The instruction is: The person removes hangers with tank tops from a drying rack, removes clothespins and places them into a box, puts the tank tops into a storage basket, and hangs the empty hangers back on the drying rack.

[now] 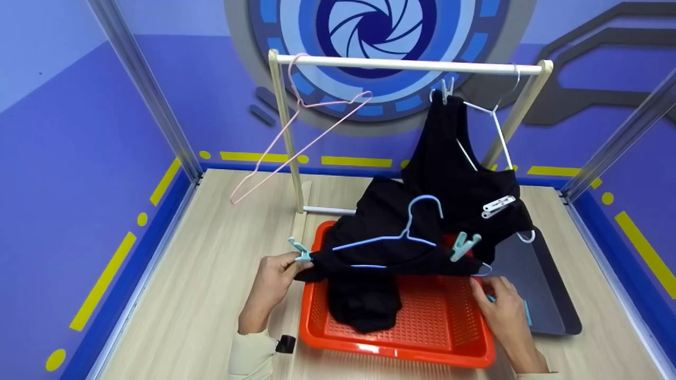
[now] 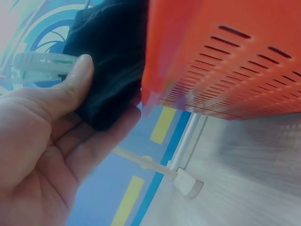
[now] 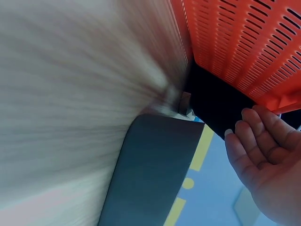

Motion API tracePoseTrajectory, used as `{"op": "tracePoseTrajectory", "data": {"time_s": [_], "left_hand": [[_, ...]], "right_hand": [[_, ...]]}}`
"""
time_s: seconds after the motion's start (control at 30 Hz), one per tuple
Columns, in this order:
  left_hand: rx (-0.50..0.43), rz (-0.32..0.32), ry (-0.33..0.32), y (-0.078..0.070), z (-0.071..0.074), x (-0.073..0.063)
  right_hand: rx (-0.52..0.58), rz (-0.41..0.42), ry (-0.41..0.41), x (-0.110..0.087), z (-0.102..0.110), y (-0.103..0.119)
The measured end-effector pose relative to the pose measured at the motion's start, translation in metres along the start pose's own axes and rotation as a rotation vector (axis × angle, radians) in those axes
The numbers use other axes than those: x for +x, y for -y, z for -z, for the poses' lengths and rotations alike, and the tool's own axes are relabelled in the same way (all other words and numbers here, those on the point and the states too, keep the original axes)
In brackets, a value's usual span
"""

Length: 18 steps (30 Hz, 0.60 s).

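Observation:
A black garment [image 1: 391, 211] lies spread over a blue hanger [image 1: 405, 232] above the red basket [image 1: 396, 351], part of it drooping inside. My left hand [image 1: 277, 274] pinches the garment's left end between thumb and fingers, right beside a mint clothespin [image 1: 302, 250]. In the left wrist view, the thumb presses on the black cloth [image 2: 113, 61]. Another mint clothespin [image 1: 465, 246] grips the cloth toward the hanger's right end. Close below that end is my right hand [image 1: 504, 306], its fingers extended and lightly bent near the basket's rim, holding nothing.
Behind the basket stands a rack [image 1: 406, 64]. An empty pink hanger [image 1: 311, 145] hangs at its left; at its right a black tank top [image 1: 449, 142] hangs on a white hanger [image 1: 496, 126] with white clothespins [image 1: 498, 206]. A dark grey tray [image 1: 549, 285] lies right of the basket.

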<state>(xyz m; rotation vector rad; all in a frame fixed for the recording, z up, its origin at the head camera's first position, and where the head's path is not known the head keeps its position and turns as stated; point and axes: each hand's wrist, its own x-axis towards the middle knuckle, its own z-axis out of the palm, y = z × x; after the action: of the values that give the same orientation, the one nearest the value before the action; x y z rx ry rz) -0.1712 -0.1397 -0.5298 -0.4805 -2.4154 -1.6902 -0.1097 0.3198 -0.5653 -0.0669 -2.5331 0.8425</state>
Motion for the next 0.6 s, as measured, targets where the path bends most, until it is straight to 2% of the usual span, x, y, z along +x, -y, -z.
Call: {"op": "tracePoseTrajectory", "data": {"time_s": [0.3, 0.47, 0.6], "left_hand": [[0.116, -0.062, -0.095, 0.0003, 0.0010, -0.0009], [0.130, -0.069, -0.074, 0.0003, 0.0019, -0.0007], [0.107, -0.106, -0.053, 0.0034, 0.0023, -0.0006]], "right_hand": [[-0.005, 0.025, -0.007, 0.0014, 0.0003, 0.0023], [-0.043, 0.030, -0.006, 0.0025, 0.0044, 0.0036], [-0.026, 0.074, -0.077, 0.0031, 0.0087, 0.0045]]}}
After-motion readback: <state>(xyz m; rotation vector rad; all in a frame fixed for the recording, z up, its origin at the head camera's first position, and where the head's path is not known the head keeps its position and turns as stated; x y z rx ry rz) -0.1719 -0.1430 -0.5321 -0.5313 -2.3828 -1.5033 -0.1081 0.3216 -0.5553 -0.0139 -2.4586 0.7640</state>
